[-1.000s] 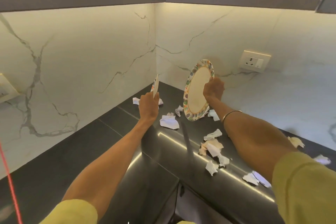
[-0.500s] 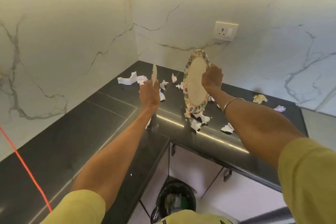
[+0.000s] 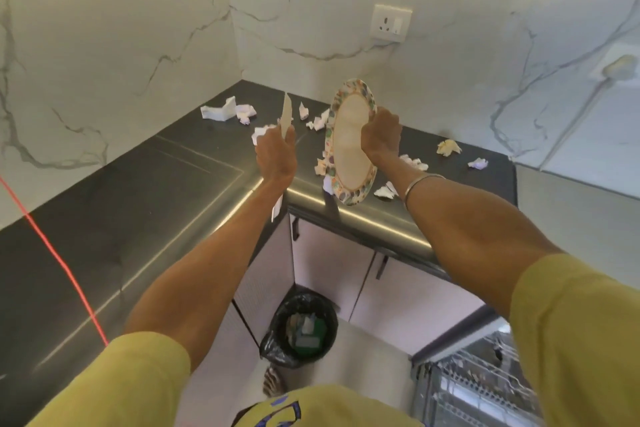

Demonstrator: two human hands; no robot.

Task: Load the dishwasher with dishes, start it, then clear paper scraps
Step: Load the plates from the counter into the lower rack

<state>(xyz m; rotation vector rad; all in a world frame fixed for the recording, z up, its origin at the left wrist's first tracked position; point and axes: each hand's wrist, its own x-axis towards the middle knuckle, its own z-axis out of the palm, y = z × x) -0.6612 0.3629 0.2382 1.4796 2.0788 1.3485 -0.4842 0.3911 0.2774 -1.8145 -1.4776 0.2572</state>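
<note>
Plates, two, both upright at frame centre: patterned plate (image 3: 351,146) clasped at its right rim by right hand (image 3: 380,133); edge-on plate (image 3: 286,114) gripped from below by left hand (image 3: 276,156). Paper scraps (image 3: 228,110), roughly a dozen, lie across dark counter (image 3: 138,191). One bin (image 3: 304,328), lower centre.

No text, label, brand or number can be read; the blue print on the yellow shirt (image 3: 277,409) is too cut off to make out.
</note>
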